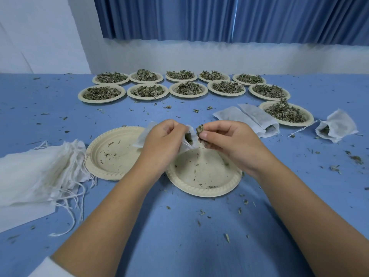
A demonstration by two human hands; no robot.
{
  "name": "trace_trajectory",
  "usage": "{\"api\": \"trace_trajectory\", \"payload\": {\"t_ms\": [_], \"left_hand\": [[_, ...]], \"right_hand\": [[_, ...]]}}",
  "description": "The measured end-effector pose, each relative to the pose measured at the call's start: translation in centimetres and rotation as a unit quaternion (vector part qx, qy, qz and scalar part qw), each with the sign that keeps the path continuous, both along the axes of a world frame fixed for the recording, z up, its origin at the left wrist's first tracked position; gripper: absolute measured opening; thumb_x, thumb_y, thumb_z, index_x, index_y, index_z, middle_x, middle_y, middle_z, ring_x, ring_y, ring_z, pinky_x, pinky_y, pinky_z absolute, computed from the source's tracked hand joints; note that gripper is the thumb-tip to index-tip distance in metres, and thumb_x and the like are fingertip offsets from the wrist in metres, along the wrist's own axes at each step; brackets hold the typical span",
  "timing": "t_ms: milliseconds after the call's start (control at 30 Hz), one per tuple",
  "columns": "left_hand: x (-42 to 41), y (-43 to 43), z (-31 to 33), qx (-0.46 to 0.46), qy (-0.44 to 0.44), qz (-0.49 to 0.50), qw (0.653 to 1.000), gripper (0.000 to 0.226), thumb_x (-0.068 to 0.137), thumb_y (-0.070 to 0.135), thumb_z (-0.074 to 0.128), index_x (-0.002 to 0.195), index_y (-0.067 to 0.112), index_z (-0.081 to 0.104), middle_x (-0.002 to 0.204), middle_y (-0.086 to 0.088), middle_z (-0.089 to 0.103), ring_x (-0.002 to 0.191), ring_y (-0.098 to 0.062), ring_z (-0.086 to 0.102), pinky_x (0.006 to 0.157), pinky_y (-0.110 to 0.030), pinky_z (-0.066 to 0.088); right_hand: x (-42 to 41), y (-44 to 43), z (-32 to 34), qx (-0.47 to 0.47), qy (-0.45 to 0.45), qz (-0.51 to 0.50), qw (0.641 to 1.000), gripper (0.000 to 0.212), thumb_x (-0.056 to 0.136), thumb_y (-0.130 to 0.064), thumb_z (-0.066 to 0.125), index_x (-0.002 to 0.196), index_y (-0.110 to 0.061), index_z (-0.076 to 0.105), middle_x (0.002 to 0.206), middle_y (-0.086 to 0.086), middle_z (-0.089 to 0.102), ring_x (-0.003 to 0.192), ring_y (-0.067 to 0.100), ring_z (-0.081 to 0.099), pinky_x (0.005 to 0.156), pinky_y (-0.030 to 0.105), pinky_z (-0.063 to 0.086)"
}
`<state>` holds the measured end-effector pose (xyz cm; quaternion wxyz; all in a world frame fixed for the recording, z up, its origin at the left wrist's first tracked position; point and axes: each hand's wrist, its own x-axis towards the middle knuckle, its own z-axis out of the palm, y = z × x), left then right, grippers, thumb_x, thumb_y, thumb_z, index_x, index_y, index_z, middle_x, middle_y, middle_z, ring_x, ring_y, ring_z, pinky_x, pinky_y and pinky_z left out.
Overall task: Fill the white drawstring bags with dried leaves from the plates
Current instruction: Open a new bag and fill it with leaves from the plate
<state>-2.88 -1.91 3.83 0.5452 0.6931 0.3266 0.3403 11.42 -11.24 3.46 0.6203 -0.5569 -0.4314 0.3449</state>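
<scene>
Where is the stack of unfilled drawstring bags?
Head view: the drawstring bag stack lies at the table's left edge, beside the left emptied plate.

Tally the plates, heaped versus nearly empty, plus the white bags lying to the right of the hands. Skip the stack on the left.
Plates heaped with dried leaves: 11
Nearly empty plates: 2
White bags lying on the right: 3
Total: 16
</scene>
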Motion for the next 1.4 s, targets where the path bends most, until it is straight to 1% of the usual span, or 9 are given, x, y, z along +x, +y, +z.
{"api": "trace_trajectory", "payload": {"t_ms": [133, 267, 533, 667, 800, 900, 1067, 1233, 1400], "left_hand": [[0.1, -0.3, 0.0, -0.011, 0.017, -0.039, 0.999, 0.025, 0.093, 0.023, 0.057, 0.070, 0.018, 0.049, 0.043, 0.015, 0.032, 0.037, -0.003, 0.030, 0.040, -0.017, 0.025], [0.1, -0.3, 0.1, -0.038, -0.002, -0.049, 0.998, 0.027, 0.095, 0.019, 0.055, 0.069, 0.016, 0.050, 0.043, 0.014, 0.033, 0.035, -0.003, 0.029, 0.037, -0.014, 0.025], [0.2, -0.4, 0.1, -0.061, -0.034, -0.052, 0.996, 0.019, 0.095, 0.017, 0.054, 0.077, 0.010, 0.055, 0.042, 0.013, 0.036, 0.035, -0.004, 0.028, 0.037, -0.015, 0.025], [0.3, -0.5, -0.3, -0.023, 0.003, -0.070, 0.997, 0.024, 0.095, 0.018, 0.055, 0.072, 0.012, 0.053, 0.043, 0.014, 0.038, 0.035, -0.001, 0.032, 0.038, -0.013, 0.026], [0.6, -0.7, -0.6, -0.003, 0.042, -0.083, 0.996, 0.031, 0.095, 0.021, 0.056, 0.065, 0.019, 0.051, 0.044, 0.017, 0.042, 0.036, 0.002, 0.038, 0.039, -0.008, 0.027], [0.6, -0.7, -0.5, -0.005, 0.045, -0.063, 0.997, 0.029, 0.095, 0.023, 0.056, 0.066, 0.020, 0.053, 0.043, 0.018, 0.042, 0.037, 0.002, 0.038, 0.043, -0.014, 0.029], [0.4, -0.6, -0.2, -0.028, 0.018, -0.036, 0.999, 0.024, 0.095, 0.024, 0.056, 0.072, 0.016, 0.055, 0.042, 0.016, 0.039, 0.036, -0.001, 0.034, 0.047, -0.023, 0.026], [0.2, -0.7, 0.1, -0.043, -0.017, -0.049, 0.998, 0.018, 0.095, 0.019, 0.055, 0.080, 0.009, 0.055, 0.041, 0.014, 0.036, 0.035, -0.002, 0.031, 0.040, -0.015, 0.026], [0.0, -1.0, 0.4, -0.040, -0.040, -0.089, 0.994, 0.024, 0.095, 0.014, 0.053, 0.071, 0.012, 0.050, 0.043, 0.013, 0.034, 0.036, -0.003, 0.027, 0.038, -0.014, 0.024]], "right_hand": [[-0.7, 0.6, -0.6, 0.008, 0.078, -0.033, 0.996, 0.012, 0.082, -0.005, 0.073, 0.093, -0.007, 0.073, 0.085, 0.006, 0.075, 0.072, 0.011, 0.069, 0.072, 0.019, 0.055], [-1.3, 0.7, -0.9, 0.005, 0.061, -0.045, 0.997, 0.013, 0.084, -0.002, 0.072, 0.096, -0.004, 0.073, 0.086, 0.007, 0.076, 0.075, 0.013, 0.071, 0.071, 0.018, 0.055], [-1.9, 0.7, -1.1, -0.031, -0.136, -0.083, 0.987, 0.020, 0.081, -0.003, 0.076, 0.078, -0.022, 0.073, 0.072, -0.003, 0.074, 0.068, 0.007, 0.068, 0.075, 0.024, 0.058], [-2.1, 0.6, -1.3, -0.050, -0.254, -0.068, 0.964, 0.018, 0.081, -0.007, 0.076, 0.075, -0.024, 0.074, 0.065, -0.010, 0.069, 0.062, -0.001, 0.058, 0.063, 0.016, 0.047], [-1.9, 0.6, -1.3, -0.066, -0.317, -0.065, 0.944, 0.008, 0.081, -0.005, 0.074, 0.082, -0.013, 0.077, 0.066, -0.013, 0.063, 0.062, -0.003, 0.055, 0.065, 0.013, 0.042], [-1.8, 0.4, -1.0, -0.082, -0.264, -0.051, 0.960, 0.015, 0.083, -0.006, 0.069, 0.085, -0.019, 0.077, 0.076, 0.008, 0.072, 0.071, 0.005, 0.060, 0.072, 0.027, 0.050], [-0.7, 0.2, -0.5, -0.088, -0.068, 0.014, 0.994, 0.019, 0.092, -0.007, 0.064, 0.103, -0.018, 0.076, 0.099, 0.002, 0.076, 0.101, 0.017, 0.070, 0.089, 0.022, 0.055], [-0.8, 0.4, -0.7, -0.046, -0.035, -0.017, 0.998, 0.019, 0.085, 0.001, 0.070, 0.091, -0.015, 0.077, 0.090, 0.004, 0.077, 0.084, 0.014, 0.073, 0.075, 0.017, 0.056], [-1.4, 0.5, -0.9, 0.003, -0.104, -0.046, 0.994, 0.022, 0.077, -0.001, 0.078, 0.076, -0.023, 0.075, 0.074, -0.005, 0.074, 0.065, 0.005, 0.066, 0.066, 0.015, 0.053]]}}
